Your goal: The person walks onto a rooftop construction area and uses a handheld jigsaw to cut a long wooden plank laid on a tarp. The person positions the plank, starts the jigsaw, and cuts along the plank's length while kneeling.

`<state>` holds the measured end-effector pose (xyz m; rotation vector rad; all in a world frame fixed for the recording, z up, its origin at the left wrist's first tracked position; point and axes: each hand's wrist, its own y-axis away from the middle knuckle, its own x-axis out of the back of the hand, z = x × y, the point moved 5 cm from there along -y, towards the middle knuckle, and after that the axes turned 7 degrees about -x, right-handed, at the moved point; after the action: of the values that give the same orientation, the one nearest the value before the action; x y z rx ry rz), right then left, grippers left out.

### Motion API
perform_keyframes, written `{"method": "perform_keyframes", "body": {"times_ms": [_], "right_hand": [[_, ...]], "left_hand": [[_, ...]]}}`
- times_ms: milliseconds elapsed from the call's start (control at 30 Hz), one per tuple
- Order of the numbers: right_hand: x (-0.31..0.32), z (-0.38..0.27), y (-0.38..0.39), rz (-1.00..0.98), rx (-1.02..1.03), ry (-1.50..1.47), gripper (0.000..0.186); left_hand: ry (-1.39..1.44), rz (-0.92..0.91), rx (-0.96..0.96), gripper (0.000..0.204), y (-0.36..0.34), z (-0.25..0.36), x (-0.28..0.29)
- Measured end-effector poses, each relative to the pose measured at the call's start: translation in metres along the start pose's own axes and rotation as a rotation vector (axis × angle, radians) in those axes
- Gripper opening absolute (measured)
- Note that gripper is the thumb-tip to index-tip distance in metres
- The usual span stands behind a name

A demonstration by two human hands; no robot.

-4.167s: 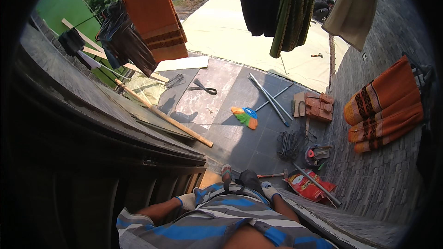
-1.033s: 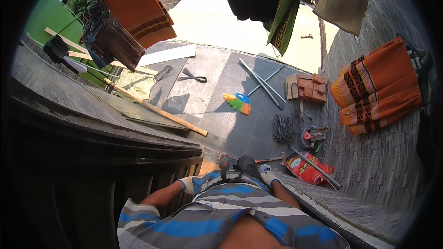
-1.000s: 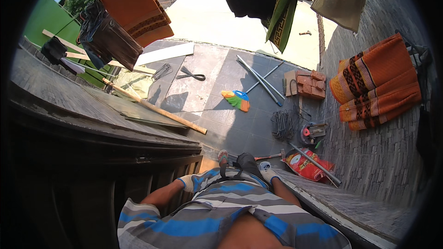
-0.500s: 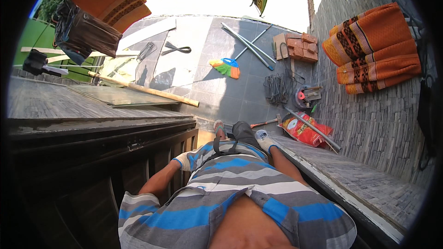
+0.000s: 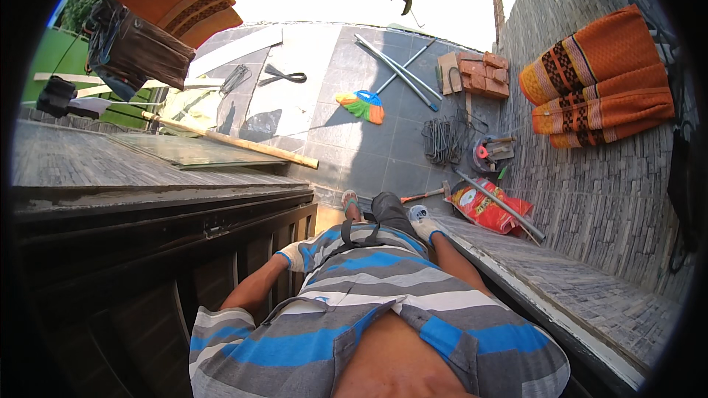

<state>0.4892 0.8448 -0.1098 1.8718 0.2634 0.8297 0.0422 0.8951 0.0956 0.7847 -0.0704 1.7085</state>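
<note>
Both my hands wear white knitted gloves with blue cuffs. My left hand [image 5: 293, 256] hangs by my hip, beside the striped shirt [image 5: 383, 276] and close to a dark slatted door [image 5: 243, 250]; its fingers are hidden. My right hand [image 5: 425, 229] is low at my other side, near the door frame [image 5: 509, 280]. Its fingers are closed around a small white round object [image 5: 418, 212] with a dark marking, whose kind I cannot make out. My sandalled foot [image 5: 350, 200] stands on the threshold.
Ahead on grey tiles lie a multicoloured broom [image 5: 361, 107], crossed metal poles [image 5: 398, 72], bent wire pieces [image 5: 441, 141], stacked bricks [image 5: 483, 76], a hammer [image 5: 424, 196] and a red sack [image 5: 483, 206] under a pipe. A bamboo pole [image 5: 236, 144] lies left by glass sheets [image 5: 195, 149]. Orange cloths [image 5: 601, 77] hang right.
The patterned green strip hanging at the top has turned and shifted slightly left. The orange cloth at right has swayed a little. My hands stay in about the same place.
</note>
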Motion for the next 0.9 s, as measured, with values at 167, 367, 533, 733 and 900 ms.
{"method": "perform_keyframes", "body": {"times_ms": [167,367,533,733,900], "right_hand": [[-0.001,0.007,-0.011,0.017,0.031,0.045,0.064],[0.001,-0.027,0.011,-0.033,0.053,0.035,0.064],[0.004,0.0,0.001,0.039,0.056,0.121,0.065],[0.004,0.001,0.001,0.054,0.061,0.111,0.066],[0.005,-0.024,0.021,0.013,0.063,0.073,0.065]], "left_hand": [[0.002,-0.174,0.056,0.043,0.004,-0.045,-0.039],[0.32,0.032,0.001,0.036,0.034,-0.102,-0.082],[0.431,-0.11,0.087,0.035,0.004,-0.053,-0.05],[0.305,-0.028,0.076,0.035,0.0,-0.022,-0.023],[1.166,-0.042,0.159,0.03,0.018,-0.078,-0.085]]}}
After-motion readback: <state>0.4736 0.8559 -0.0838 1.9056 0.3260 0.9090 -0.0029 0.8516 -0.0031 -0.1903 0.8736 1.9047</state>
